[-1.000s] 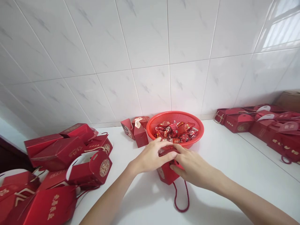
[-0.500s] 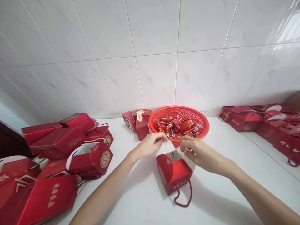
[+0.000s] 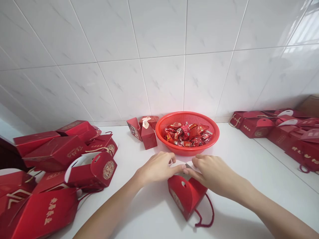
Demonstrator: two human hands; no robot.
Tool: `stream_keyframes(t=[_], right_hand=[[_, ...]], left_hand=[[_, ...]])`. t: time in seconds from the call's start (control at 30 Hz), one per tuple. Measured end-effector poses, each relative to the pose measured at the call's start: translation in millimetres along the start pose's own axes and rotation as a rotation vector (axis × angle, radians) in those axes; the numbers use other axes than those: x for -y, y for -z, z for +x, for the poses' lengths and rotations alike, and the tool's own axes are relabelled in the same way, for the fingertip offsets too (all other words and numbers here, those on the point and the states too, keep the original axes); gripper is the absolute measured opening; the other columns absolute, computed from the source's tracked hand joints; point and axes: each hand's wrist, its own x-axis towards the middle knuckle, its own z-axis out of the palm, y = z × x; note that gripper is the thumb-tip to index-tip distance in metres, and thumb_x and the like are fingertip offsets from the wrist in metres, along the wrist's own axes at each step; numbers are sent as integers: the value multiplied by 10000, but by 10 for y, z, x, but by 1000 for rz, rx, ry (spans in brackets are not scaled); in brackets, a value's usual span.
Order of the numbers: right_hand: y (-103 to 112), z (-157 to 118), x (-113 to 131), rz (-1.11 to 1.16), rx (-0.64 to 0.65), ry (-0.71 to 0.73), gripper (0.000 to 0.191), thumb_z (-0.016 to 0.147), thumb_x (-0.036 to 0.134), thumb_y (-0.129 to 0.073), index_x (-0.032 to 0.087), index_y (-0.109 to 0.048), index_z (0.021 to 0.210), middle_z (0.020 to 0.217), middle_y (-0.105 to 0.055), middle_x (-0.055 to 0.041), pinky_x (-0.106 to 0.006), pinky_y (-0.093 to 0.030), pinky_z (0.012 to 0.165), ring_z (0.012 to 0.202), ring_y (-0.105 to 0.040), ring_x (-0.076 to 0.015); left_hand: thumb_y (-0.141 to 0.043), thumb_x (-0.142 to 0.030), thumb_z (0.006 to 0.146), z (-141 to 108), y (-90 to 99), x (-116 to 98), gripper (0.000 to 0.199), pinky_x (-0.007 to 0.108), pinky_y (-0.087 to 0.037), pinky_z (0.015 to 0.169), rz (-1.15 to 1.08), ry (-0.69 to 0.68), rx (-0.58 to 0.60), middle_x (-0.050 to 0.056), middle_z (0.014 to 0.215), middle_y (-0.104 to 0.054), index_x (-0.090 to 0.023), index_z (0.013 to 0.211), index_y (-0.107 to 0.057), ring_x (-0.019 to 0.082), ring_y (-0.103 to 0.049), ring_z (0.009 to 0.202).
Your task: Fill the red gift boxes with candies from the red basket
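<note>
Red gift box [image 3: 186,197], rope handle at its right side, on white counter [image 3: 239,159] in front of red basket [image 3: 187,132] of wrapped candies [image 3: 188,135]. Left hand [image 3: 157,167] and right hand [image 3: 211,171] both on the box's top flaps, fingertips pressing them, meeting at centre; neither closed in a full grasp. Piled red boxes [image 3: 62,156] at left; further boxes [image 3: 279,127] at right; two small boxes [image 3: 143,131] beside basket

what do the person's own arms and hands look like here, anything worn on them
Both arms are bare as far as the view reaches: no sleeves, gloves, watch or bracelet. The left hand and right hand show no rings on the fingers that are visible. Fingernails look short and unpainted. Both forearms are slim and enter from the bottom edge.
</note>
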Motion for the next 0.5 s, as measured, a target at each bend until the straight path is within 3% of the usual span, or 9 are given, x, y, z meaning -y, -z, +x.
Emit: stream_keyframes(t=[0.17,0.33,0.43,0.5], right_hand=[[24,-58,105,-25,76,2,228,950,351,-589,167,-663,837,748,-648,-58,-282,-192,484,576,-581,-167],[95,-155,93,139,145,149,189,922,412,-627,242,-694,970,773,-632,-30,-263,-289,507,594,-567,-173],[80,-222,46,232,111,251,154,894,400,-655,295,-715,991,843,-632,-29,-262,-355,518,579,-557,-158],[66,-254,0,324,54,275,140,892,384,-648,306,-723,981,899,-640,-37,-268,-404,539,594,-571,-156]], left_hand=[[-606,-577,802,-48,42,-47,386,291,-374,603,57,-6,72,52,902,-685,-199,877,-599,233,-611,800],[-678,-453,779,-21,155,-15,256,257,-360,597,-46,-117,225,0,827,-643,-205,769,-616,190,-580,787],[-696,-383,761,4,186,12,185,255,-391,625,-98,-134,254,6,860,-668,-203,747,-658,199,-595,831],[-712,-352,743,20,176,28,150,265,-422,675,-101,-130,213,12,895,-685,-208,778,-690,215,-609,877]])
